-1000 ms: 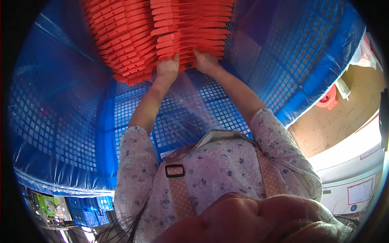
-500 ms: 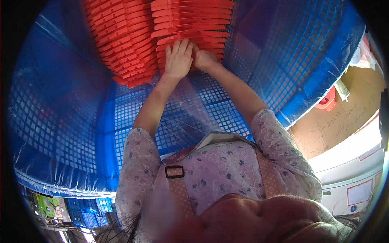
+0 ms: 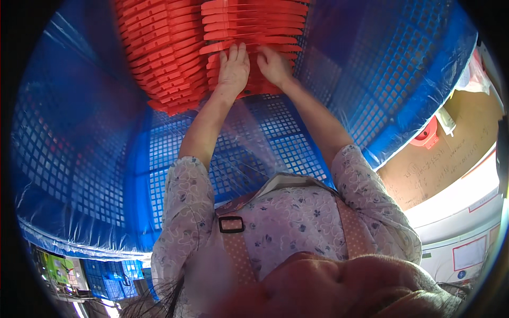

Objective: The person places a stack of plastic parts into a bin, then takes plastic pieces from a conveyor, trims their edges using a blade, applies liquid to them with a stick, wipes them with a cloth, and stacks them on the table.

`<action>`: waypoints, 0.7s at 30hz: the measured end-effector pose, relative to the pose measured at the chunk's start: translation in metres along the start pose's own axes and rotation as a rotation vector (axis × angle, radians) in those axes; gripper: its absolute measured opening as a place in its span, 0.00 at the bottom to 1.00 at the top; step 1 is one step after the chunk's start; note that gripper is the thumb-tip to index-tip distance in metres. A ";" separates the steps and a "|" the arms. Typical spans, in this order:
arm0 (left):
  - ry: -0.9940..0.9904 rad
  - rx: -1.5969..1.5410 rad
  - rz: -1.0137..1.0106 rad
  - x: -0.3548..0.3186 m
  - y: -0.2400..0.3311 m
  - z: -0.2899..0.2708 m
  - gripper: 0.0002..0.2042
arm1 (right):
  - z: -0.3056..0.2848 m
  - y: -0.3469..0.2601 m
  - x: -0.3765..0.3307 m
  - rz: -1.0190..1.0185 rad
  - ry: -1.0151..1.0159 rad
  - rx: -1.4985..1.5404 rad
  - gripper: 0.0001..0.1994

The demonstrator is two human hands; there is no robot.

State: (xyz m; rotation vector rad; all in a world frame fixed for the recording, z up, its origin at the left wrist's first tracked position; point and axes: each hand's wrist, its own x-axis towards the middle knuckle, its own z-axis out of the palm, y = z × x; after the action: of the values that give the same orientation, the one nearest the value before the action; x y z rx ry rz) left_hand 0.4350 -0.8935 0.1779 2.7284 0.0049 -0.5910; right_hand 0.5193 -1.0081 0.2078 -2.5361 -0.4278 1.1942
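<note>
Your left hand (image 3: 234, 71) lies with its fingers straight against the red pieces (image 3: 222, 25); your right hand (image 3: 274, 64) is half curled beside it, and whether it grips one you cannot tell. The pieces stand in stacks inside a blue basket (image 3: 294, 139) lined with clear plastic (image 3: 79, 246).

Stacked red pieces (image 3: 257, 25): moulded plastic, smooth, with a low satin sheen on their edges. Blue basket (image 3: 79, 175): rigid plastic lattice, its surface regularly perforated. Clear liner (image 3: 85, 250): thin plastic film, glossy and finely wrinkled where it folds over the basket's rim. Blouse (image 3: 297, 217): soft matt cloth, printed. Apron straps (image 3: 239, 259): matt woven-looking cloth, dotted; their dark buckle (image 3: 231, 231) is smooth, whether plastic or metal cannot be told. Brown panel (image 3: 445, 153): matt, cardboard-like. Red fitting (image 3: 426, 137): smooth plastic.
</note>
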 end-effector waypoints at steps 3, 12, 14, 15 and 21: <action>0.018 -0.040 0.029 -0.002 0.003 -0.006 0.17 | -0.012 -0.006 0.023 -0.157 0.292 -0.039 0.16; -0.042 -0.157 0.004 -0.005 -0.003 -0.023 0.18 | -0.013 -0.029 0.039 -0.075 0.130 -0.332 0.20; -0.027 -0.287 -0.037 -0.001 -0.002 -0.037 0.21 | -0.014 -0.021 0.039 -0.090 0.133 -0.341 0.19; 0.042 -0.367 -0.062 0.003 -0.003 -0.044 0.23 | -0.015 -0.017 0.041 -0.078 0.128 -0.298 0.20; 0.241 -0.286 -0.058 0.046 -0.021 -0.060 0.24 | -0.015 -0.024 0.035 -0.084 0.102 -0.241 0.21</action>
State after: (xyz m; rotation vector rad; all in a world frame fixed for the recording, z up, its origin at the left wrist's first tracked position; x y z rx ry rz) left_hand 0.4994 -0.8573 0.2033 2.5075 0.2121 -0.2501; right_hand 0.5494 -0.9747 0.2024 -2.7351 -0.6832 1.0327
